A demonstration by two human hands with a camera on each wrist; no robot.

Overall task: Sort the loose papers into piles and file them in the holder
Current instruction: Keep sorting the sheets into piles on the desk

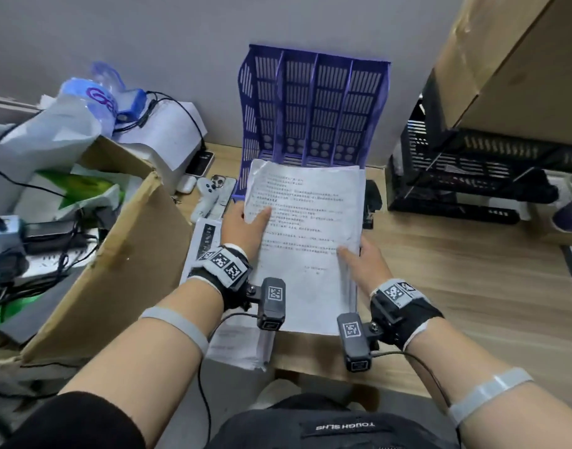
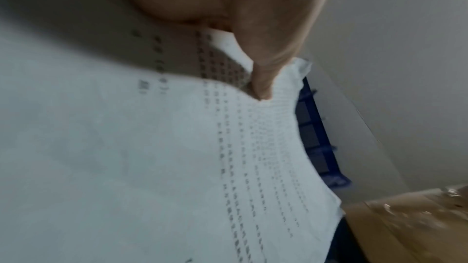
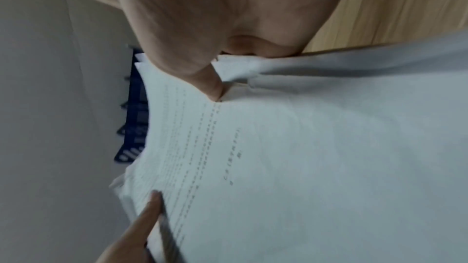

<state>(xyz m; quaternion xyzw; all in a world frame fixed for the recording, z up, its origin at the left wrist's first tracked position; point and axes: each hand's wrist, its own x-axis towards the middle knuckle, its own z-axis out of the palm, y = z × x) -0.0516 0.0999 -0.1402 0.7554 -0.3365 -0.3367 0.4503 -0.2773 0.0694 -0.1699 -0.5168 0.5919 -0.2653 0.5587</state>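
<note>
A stack of printed white papers [image 1: 305,241] is lifted above the wooden desk, its top edge close to the purple slotted file holder [image 1: 314,105]. My left hand [image 1: 245,223] pinches the stack's left edge, thumb on the printed face [image 2: 263,87]. My right hand [image 1: 364,259] pinches the right edge, thumb on top [image 3: 214,91] and fingers beneath. The papers [image 2: 152,157] fill both wrist views [image 3: 303,157], with the holder [image 2: 319,147] showing just beyond them [image 3: 138,119]. More papers [image 1: 236,338] lie on the desk under my left wrist.
An open cardboard box [image 1: 116,247] stands at the left with bags and cables behind it. A phone [image 1: 223,186] and white gadgets lie left of the holder. A black mesh tray rack [image 1: 472,176] stands at right under a brown cardboard box [image 1: 505,59]. A black stapler [image 1: 372,202] sits by the holder.
</note>
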